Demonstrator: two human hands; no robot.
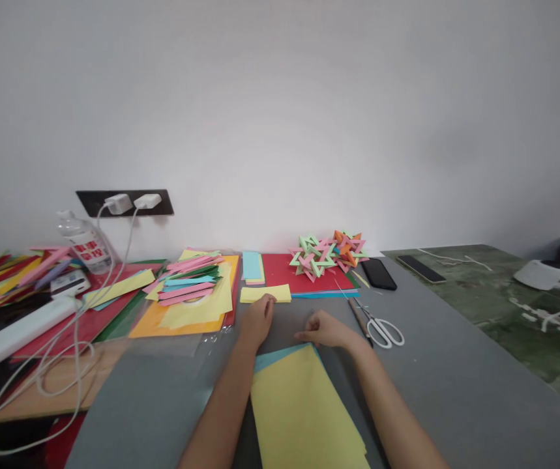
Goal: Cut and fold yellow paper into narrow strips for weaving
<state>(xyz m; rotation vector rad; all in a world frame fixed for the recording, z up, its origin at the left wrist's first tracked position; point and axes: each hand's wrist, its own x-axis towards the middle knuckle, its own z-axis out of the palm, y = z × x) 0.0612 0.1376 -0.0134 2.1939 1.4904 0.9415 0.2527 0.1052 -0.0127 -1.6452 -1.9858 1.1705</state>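
My left hand (259,319) is at the front edge of a stack of yellow paper strips (255,295). Its fingers are curled closed over the paper's near edge. To the right, my right hand (326,328) rests just above the grey table with its fingers curled in and nothing visible in them. Below both hands lie large yellow sheets (304,404) with a blue sheet (277,358) showing from under their top edge. White-handled scissors (388,333) and a thin brown-handled tool (359,319) lie right of my right hand.
Folded paper star models (313,256) sit on red paper (274,264) near the wall. A black phone (379,273) lies beside them. Colored strips (189,286) are piled on orange sheets (162,322) at left. White cables (79,365), a power strip (23,330) and a bottle (84,244) stand farther left.
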